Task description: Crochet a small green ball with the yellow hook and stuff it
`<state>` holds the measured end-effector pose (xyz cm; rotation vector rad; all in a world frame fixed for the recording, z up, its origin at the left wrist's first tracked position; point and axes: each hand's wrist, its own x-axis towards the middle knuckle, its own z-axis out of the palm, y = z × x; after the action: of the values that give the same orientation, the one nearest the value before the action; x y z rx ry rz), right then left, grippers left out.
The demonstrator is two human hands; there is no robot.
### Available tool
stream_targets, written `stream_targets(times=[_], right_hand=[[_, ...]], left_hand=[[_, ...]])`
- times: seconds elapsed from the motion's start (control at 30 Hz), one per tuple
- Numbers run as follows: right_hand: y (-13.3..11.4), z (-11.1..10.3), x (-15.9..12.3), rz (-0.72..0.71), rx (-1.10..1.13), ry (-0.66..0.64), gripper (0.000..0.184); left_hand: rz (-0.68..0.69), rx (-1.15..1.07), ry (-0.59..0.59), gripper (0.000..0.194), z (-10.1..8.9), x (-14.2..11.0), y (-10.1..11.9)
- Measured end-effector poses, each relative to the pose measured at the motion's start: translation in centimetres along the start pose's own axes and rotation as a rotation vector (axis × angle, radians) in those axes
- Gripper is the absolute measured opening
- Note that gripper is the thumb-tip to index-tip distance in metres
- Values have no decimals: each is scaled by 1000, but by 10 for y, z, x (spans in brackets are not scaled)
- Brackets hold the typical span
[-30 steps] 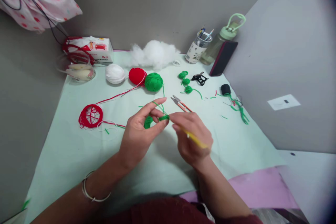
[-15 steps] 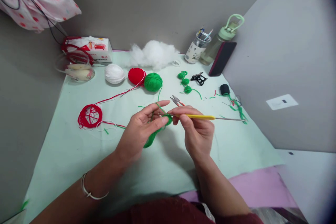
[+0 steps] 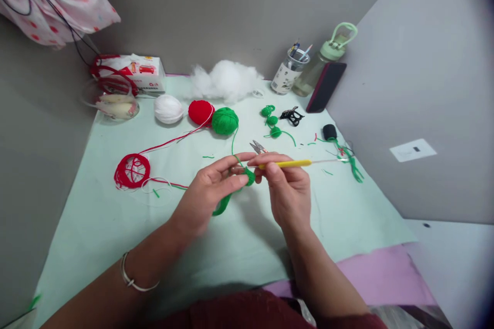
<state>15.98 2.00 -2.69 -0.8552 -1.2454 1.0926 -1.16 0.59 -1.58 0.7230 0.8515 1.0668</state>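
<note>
My left hand (image 3: 206,190) pinches a small green crochet piece (image 3: 250,177) between thumb and fingers. Green yarn runs over its index finger back to a green yarn ball (image 3: 225,121). A longer green part (image 3: 221,206) hangs below that hand. My right hand (image 3: 289,190) is closed around the yellow handle of a crochet hook (image 3: 293,163), whose metal tip points left at the top of the green piece. Just behind the right fingers lie snips (image 3: 258,147), their handles hidden by the hand.
Red (image 3: 200,112) and white (image 3: 169,109) yarn balls sit behind, left of a wad of stuffing (image 3: 231,80). A red yarn coil (image 3: 132,170) lies at left. Small green crochet balls (image 3: 272,120), a black claw clip (image 3: 292,115), a phone (image 3: 326,87) and a bottle (image 3: 318,67) stand or lie at right.
The crochet hook has shifted slightly left and now tilts up a little at its right end. My left index finger has bent down, and the green piece has moved slightly right.
</note>
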Motion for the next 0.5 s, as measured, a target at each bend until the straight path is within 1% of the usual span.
stream_targets(times=[0.07,0.1,0.23,0.37,0.43,0.5], right_hand=[[1,0,0,38,8,-6,14],[1,0,0,56,29,0,14],[-1,-2,1,122,130,-19,17],[1,-3,0,80,42,-79,17],[2,-3,0,62,6,-76,16],[2,-3,0,80,31,-47,16]], left_hand=[[65,150,1,34,-1,-1,-1],[78,183,1,34,-2,-1,-1],[56,100,-13,32,-2,0,1],[42,36,-57,34,2,1,3],[30,34,-60,37,3,0,2],[32,71,-39,37,1,0,1]])
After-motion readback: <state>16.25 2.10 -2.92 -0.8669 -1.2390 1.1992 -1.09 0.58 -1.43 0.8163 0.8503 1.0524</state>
